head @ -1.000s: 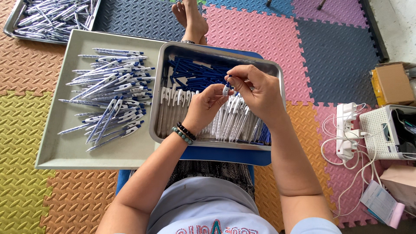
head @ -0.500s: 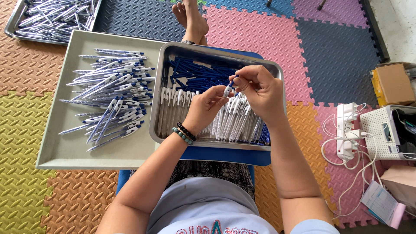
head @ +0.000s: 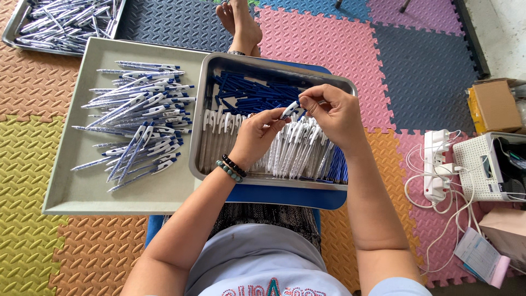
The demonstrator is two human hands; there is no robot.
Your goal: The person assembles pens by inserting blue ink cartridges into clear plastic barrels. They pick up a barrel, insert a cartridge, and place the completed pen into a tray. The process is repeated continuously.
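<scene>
Both hands pinch one white-and-blue pen above the steel tray of parts.

The left hand and right hand grip the pen between fingertips, over the metal tray of blue and white pen parts, right of the grey tray of finished pens. A loose pinch could drop it among the parts. Since half a second ago, hands and pen have barely shifted.

Both bare forearms reach forward and angle inward, the left hand, its wrist ringed by two beaded bracelets, curling its fingertips toward those of the right hand, which arches palm-down with fingers bent, the two hands nearly meeting in a pinch.
</scene>
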